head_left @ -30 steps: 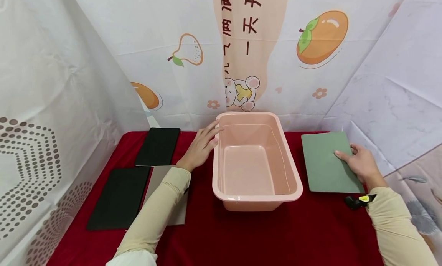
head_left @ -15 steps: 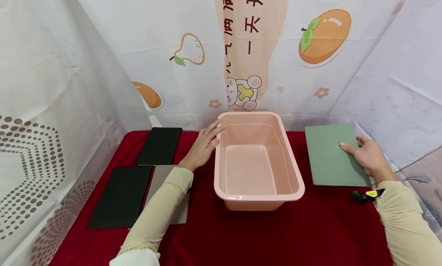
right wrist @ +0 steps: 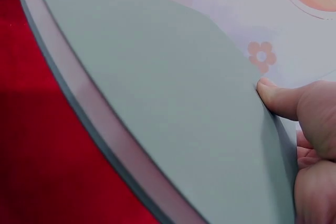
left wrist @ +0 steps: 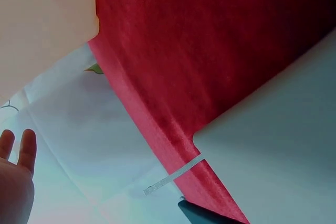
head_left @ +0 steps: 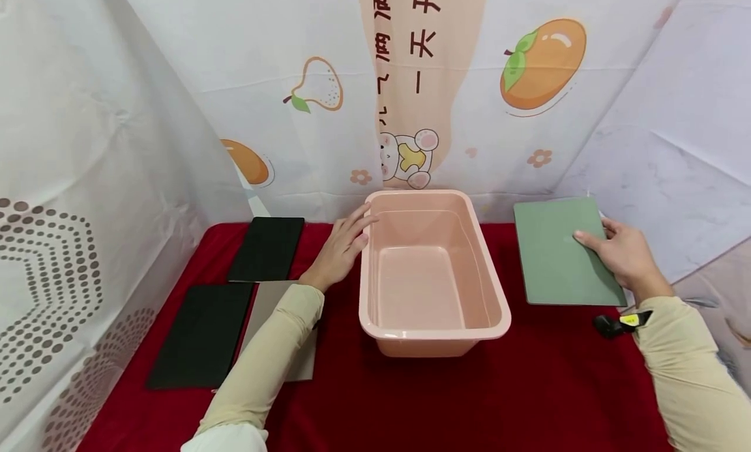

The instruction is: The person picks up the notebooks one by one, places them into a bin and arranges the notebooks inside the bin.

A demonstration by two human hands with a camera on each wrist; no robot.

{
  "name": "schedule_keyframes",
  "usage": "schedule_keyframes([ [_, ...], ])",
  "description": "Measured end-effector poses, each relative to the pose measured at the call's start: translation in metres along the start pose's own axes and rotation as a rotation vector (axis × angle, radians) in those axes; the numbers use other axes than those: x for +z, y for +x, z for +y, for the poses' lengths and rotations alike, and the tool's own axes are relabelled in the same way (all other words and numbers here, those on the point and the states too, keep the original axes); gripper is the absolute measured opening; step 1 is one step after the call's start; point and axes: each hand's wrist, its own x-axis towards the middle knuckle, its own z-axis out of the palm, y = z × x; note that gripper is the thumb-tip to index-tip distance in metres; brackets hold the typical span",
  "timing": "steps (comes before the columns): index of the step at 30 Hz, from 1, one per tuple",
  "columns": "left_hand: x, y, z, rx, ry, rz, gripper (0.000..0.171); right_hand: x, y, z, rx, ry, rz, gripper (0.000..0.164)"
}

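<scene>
My right hand (head_left: pixel 630 256) grips a green notebook (head_left: pixel 563 256) by its right edge, thumb on the front cover and fingers behind. In the right wrist view the notebook (right wrist: pixel 152 82) is tilted, its page edges showing between two covers over the red cloth. My left hand (head_left: pixel 340 246) rests at the left rim of a pink plastic basin (head_left: pixel 434 335), its fingers extended over the edge. Nothing is in the basin. Two fingers of the left hand (left wrist: pixel 18 177) show at the lower left of the left wrist view.
Left of the basin lie two black notebooks (head_left: pixel 266 248) (head_left: pixel 202 334) and a grey notebook (head_left: pixel 302 361), partly under my left forearm. A ribbon bookmark (left wrist: pixel 174 174) sticks out in the left wrist view. Red cloth (head_left: pixel 545 380) covers the table; printed curtains (head_left: pixel 328 145) stand behind.
My right hand has lifted the green notebook, which now stands higher in the head view. The left hand and the basin stay in place; the head view has shifted slightly.
</scene>
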Motion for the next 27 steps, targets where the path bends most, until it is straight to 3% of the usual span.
schedule_keyframes([
  [21, 0.001, 0.004, -0.001, 0.047, 0.005, 0.008, 0.052, -0.026, 0.003, -0.038, -0.022, -0.035, -0.035, 0.098],
  [27, -0.002, 0.002, -0.001, 0.05, 0.01, 0.007, 0.051, -0.023, 0.004, -0.045, -0.019, 0.008, -0.049, 0.097],
])
